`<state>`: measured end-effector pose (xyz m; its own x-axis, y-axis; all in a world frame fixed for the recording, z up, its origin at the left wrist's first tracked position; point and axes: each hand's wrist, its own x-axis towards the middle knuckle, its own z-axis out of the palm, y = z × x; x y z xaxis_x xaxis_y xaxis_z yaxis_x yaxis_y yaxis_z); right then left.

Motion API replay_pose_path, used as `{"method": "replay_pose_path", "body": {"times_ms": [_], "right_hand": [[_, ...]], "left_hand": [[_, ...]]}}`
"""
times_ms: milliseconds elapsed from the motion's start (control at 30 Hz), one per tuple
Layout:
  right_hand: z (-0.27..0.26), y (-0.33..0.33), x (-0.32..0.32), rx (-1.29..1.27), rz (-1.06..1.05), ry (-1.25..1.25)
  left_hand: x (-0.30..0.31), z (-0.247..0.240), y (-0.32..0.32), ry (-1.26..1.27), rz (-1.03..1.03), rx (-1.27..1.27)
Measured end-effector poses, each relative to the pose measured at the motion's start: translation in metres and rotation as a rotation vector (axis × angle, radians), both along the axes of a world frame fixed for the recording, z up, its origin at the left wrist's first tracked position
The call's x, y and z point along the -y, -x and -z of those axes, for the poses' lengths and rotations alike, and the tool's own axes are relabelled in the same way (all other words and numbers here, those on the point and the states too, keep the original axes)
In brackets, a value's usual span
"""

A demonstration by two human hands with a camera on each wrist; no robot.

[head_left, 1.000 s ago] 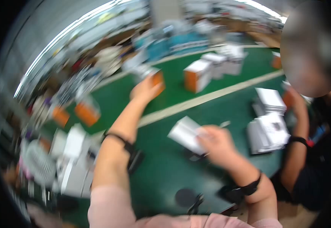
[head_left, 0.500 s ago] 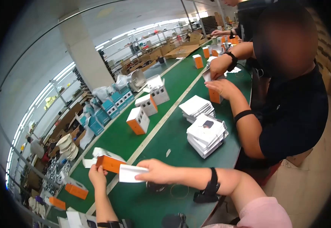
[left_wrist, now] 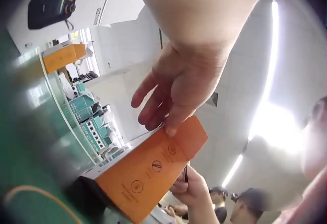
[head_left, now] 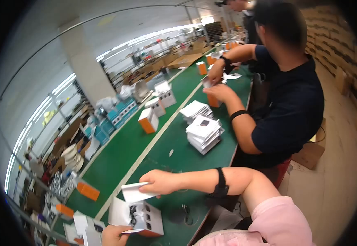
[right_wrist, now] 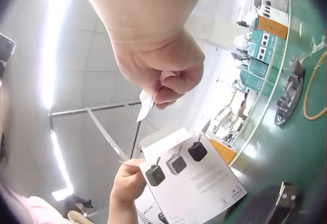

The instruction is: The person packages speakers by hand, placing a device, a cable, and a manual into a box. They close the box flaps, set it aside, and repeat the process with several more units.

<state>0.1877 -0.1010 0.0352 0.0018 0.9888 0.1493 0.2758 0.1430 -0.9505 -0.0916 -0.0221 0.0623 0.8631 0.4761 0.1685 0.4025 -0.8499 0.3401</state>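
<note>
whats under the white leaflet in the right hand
An orange-sided box, gripped by the left hand, sits just below the leaflet that the right hand pinches. What the box holds cannot be seen.

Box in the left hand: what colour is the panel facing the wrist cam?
Orange with small dark icons on the box. It shows best in the left wrist view, under the left hand.

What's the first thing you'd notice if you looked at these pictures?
First come the two hands up close at the bottom: the right hand pinches a white paper right by an orange-and-white box that the left hand holds. Then there is the long green table with a pile of white booklets on it. A person in a dark shirt works further along on the right.
</note>
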Motion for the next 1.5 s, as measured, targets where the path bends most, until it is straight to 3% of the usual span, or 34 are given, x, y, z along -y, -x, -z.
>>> {"method": "replay_pose_path", "body": {"times_ms": [33,100,167,233,333,433,500,567,633,767,867,1033,1133,1200,1300,1400,1500], "right_hand": [[0.002,0.005,0.0,-0.002,-0.013,0.017],[0.003,0.014,-0.001,0.026,-0.03,0.017],[0.008,0.023,-0.004,0.033,-0.081,-0.008],[0.01,0.031,-0.007,0.019,-0.122,0.016],[0.028,0.034,-0.016,0.234,0.037,-0.195],[0.024,0.023,-0.011,0.257,0.176,-0.121],[0.02,0.02,-0.005,0.328,0.283,-0.138],[0.015,0.011,-0.008,0.314,0.183,-0.086],[0.013,0.013,-0.012,0.318,0.154,-0.127],[0.009,0.017,-0.024,0.365,0.221,-0.21],[0.004,0.019,-0.03,0.445,0.237,-0.319],[-0.006,0.022,-0.039,0.639,0.292,-0.539],[-0.012,0.03,-0.044,0.72,0.291,-0.566],[-0.014,0.037,-0.047,0.772,0.292,-0.576],[-0.016,0.045,-0.054,0.884,0.286,-0.546],[-0.017,0.05,-0.057,0.961,0.241,-0.589],[-0.018,0.055,-0.054,1.115,0.142,-0.443]], "left_hand": [[0.01,-0.005,0.004,0.029,-0.069,-0.161],[0.005,0.01,0.009,0.108,-0.086,-0.153],[-0.01,0.029,0.014,-0.22,0.092,0.044],[-0.013,0.028,0.015,-0.266,0.022,0.046],[-0.035,0.033,0.016,-0.275,-0.006,0.108],[-0.017,0.018,0.022,-0.258,-0.164,0.093],[0.004,0.005,0.023,-0.374,-0.293,0.235],[0.016,-0.004,0.014,-0.326,-0.123,0.456],[0.014,0.003,0.002,-0.21,-0.038,0.453],[-0.018,0.027,-0.02,-0.129,-0.024,0.234],[-0.012,0.034,-0.03,-0.293,-0.119,0.066],[-0.001,0.027,-0.043,-0.275,-0.265,-0.175],[-0.003,0.037,-0.041,-0.325,-0.29,-0.084],[0.0,0.046,-0.036,-0.389,-0.253,0.107],[0.006,0.051,-0.036,-0.316,-0.199,0.221],[0.006,0.058,-0.034,-0.289,-0.152,0.248],[0.003,0.067,-0.031,-0.276,-0.139,0.276]]}}
